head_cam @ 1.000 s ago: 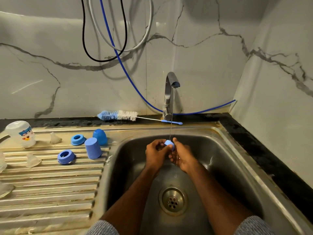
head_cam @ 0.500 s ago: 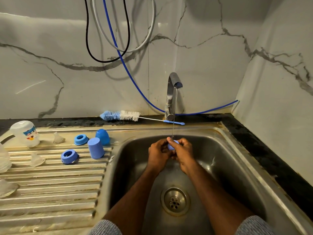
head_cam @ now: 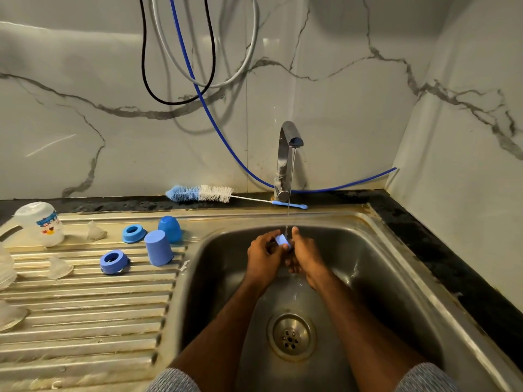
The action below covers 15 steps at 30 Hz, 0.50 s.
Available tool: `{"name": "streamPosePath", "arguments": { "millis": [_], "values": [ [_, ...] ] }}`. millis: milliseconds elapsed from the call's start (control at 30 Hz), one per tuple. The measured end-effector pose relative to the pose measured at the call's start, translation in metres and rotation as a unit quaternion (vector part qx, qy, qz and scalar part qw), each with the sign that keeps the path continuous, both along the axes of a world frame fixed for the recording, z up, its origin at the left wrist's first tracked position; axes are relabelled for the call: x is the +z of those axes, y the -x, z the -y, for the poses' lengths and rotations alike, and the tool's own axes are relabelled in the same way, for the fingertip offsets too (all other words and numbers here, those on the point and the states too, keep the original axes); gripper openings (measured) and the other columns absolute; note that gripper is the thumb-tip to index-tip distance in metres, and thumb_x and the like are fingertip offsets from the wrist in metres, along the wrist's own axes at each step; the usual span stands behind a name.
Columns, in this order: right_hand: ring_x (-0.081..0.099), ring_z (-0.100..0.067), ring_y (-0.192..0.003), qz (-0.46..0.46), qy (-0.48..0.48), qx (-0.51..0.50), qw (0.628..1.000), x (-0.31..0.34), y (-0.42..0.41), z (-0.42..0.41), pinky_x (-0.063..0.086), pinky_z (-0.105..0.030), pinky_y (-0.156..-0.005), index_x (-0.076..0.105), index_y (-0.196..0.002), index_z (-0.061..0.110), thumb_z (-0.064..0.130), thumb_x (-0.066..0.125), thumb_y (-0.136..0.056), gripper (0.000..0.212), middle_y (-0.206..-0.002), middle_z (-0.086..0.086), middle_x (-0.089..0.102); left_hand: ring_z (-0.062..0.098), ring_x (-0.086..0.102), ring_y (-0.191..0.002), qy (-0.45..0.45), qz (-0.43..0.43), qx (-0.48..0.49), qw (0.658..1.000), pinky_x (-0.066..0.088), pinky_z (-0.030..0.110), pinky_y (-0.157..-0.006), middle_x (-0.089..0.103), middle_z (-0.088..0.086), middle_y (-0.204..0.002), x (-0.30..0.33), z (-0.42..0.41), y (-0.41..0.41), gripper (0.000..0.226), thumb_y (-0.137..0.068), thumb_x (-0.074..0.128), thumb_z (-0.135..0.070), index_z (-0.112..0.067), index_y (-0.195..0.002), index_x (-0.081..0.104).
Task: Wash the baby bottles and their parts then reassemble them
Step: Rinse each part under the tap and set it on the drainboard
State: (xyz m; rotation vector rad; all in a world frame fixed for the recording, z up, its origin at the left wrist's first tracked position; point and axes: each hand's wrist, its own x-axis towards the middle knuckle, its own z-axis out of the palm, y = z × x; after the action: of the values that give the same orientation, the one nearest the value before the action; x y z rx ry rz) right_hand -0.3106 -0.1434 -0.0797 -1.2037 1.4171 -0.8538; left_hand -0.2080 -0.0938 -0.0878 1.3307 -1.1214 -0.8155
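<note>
Over the steel sink (head_cam: 376,267), my left hand (head_cam: 263,256) and my right hand (head_cam: 305,256) together hold a small blue bottle part (head_cam: 283,240) under the thin stream from the tap (head_cam: 287,154); most of the part is hidden by my fingers. On the ribbed drainboard (head_cam: 85,312) to the left stand two blue caps (head_cam: 158,251) (head_cam: 169,229), two blue collar rings (head_cam: 113,261) (head_cam: 133,233), clear teats (head_cam: 59,267) (head_cam: 95,232) and an upturned clear bottle (head_cam: 42,223) with a printed label.
A blue and white bottle brush (head_cam: 203,193) lies on the dark counter behind the sink. Cables and a blue hose (head_cam: 215,123) hang on the marble wall. The drain strainer (head_cam: 291,335) sits at the sink bottom. More clear parts (head_cam: 7,315) lie at the left edge.
My hands turned the blue part under the stream: it was nearly covered by my fingers half a second ago and shows between my hands again now. The view shifted slightly.
</note>
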Motion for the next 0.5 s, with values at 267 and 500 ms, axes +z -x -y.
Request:
{"name": "streamPosePath", "arguments": {
  "millis": [267, 500],
  "values": [
    [0.071, -0.022, -0.084, -0.003, 0.031, 0.0, 1.0, 0.0003, 0.0025, 0.0031, 0.06, -0.035, -0.071, 0.067, -0.093, 0.022, 0.048, 0.047, -0.103, 0.034, -0.092, -0.007, 0.073, 0.01, 0.071, -0.098, 0.005, 0.048, -0.002, 0.999, 0.059, 0.03, -0.092, 0.074, 0.004, -0.11, -0.002, -0.002, 0.0013, 0.049, -0.081, 0.082, -0.005, -0.008, -0.127, 0.065],
    [0.069, -0.017, -0.072, 0.031, 0.003, -0.022, 0.999, 0.0017, 0.0011, 0.0002, 0.053, -0.026, -0.056, 0.068, -0.095, 0.02, 0.061, 0.047, -0.097, 0.045, -0.087, -0.007, 0.074, 0.012, 0.073, -0.094, 0.002, 0.037, -0.008, 0.999, 0.06, 0.03, -0.088, 0.075, 0.003, -0.105, -0.0065, -0.0026, -0.0016, 0.047, -0.079, 0.081, 0.0, -0.009, -0.123, 0.066]
  ]
}}
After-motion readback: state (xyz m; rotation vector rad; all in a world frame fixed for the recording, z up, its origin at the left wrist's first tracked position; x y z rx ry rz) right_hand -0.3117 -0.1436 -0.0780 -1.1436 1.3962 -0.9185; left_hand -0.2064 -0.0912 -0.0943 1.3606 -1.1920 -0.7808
